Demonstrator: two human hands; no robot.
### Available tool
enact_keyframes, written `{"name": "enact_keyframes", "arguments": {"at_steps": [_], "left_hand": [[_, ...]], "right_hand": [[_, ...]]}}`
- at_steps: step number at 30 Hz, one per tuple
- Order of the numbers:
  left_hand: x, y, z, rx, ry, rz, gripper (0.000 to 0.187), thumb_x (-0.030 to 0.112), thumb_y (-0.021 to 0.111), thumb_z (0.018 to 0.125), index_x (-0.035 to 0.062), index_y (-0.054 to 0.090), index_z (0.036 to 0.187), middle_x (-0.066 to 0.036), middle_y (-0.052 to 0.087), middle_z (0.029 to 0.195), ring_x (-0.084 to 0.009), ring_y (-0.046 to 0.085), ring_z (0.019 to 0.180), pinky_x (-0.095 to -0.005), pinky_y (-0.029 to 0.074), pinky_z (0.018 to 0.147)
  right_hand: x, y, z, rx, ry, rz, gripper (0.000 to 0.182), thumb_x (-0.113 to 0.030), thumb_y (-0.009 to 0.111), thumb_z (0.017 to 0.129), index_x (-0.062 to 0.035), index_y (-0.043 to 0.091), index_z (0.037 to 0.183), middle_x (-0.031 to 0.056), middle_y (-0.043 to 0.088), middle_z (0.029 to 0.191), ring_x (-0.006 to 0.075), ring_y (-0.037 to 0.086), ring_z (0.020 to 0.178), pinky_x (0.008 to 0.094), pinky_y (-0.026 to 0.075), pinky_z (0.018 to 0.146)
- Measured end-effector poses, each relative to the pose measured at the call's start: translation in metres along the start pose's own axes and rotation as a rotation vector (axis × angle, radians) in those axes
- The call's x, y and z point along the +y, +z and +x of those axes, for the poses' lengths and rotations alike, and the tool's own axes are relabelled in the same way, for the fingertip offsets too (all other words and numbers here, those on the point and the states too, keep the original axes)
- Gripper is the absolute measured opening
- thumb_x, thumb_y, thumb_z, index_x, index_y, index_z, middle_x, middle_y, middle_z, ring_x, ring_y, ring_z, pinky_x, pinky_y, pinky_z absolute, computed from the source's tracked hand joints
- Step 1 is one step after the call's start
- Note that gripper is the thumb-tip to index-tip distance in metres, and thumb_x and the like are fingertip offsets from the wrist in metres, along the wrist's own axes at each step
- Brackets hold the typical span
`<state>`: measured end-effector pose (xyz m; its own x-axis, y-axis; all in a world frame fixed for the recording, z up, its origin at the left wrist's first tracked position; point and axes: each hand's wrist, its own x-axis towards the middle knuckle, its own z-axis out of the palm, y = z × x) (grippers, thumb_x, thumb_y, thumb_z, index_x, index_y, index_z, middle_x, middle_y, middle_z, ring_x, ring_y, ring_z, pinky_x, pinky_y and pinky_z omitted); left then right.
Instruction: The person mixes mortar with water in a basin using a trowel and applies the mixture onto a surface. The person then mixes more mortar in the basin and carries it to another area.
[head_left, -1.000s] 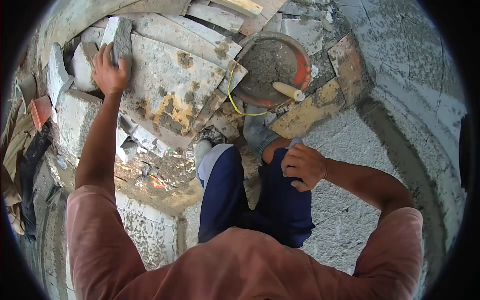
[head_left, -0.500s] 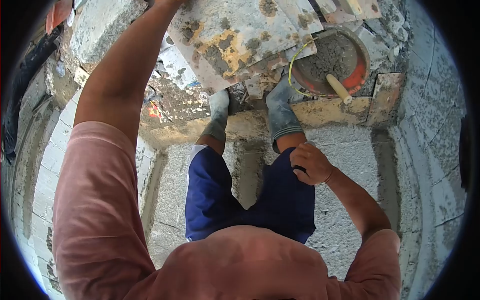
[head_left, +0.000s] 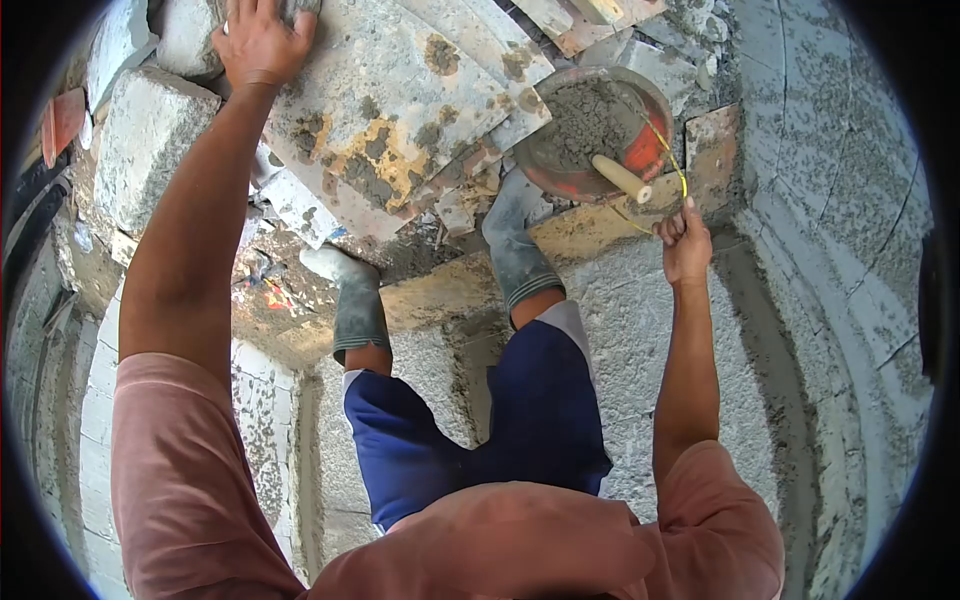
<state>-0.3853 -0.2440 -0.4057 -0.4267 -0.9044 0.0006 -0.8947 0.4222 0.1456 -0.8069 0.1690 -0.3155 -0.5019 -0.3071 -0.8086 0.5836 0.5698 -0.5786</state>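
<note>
My left hand [head_left: 262, 42] lies with fingers spread at the upper left, on or beside a pale block and the edge of a mortar-stained board [head_left: 390, 90]. At the right, my right hand [head_left: 686, 245] has its fingers pinched on the yellow handle [head_left: 684, 184] of a round bucket [head_left: 655, 110]. Grey mortar [head_left: 590, 120] fills part of this bucket, and a tool with a cream-coloured grip [head_left: 622, 178] leans out over its front rim.
Rough blocks [head_left: 150, 140] stand at the upper left, near an orange-red object [head_left: 62, 128]. My booted feet [head_left: 340, 265] are by a low ledge [head_left: 430, 295]. A grey block wall [head_left: 830, 170] rises at the right.
My right hand has left my thigh and taken hold of the bucket handle, which has swung to the right. My left hand has come into fuller view, and the camera view has shifted.
</note>
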Motion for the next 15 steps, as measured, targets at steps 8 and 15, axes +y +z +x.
{"name": "enact_keyframes", "arguments": {"at_steps": [8,15], "left_hand": [[-0.002,0.000,0.006,0.028,-0.007,-0.010,0.059,0.024,0.065,0.082,0.0110,0.052,0.138,-0.014,0.045,0.148,-0.0397,0.037,0.141,-0.0574,0.034,0.109],[0.009,-0.031,0.004,-0.189,-0.087,-0.098,0.070,0.024,0.064,0.083,0.0088,0.040,0.146,-0.016,0.036,0.155,-0.0420,0.029,0.145,-0.0626,0.029,0.113]], "right_hand": [[0.044,0.105,-0.043,-0.210,-0.020,-0.528,0.033,-0.033,0.052,0.105,-0.0067,0.061,0.087,-0.0043,0.046,0.068,0.0070,0.039,0.061,0.0251,0.032,0.056],[0.057,0.094,-0.024,-0.068,-0.105,-0.574,0.036,-0.034,0.050,0.106,-0.0054,0.065,0.091,-0.0038,0.050,0.070,0.0071,0.042,0.063,0.0250,0.034,0.057]]}}
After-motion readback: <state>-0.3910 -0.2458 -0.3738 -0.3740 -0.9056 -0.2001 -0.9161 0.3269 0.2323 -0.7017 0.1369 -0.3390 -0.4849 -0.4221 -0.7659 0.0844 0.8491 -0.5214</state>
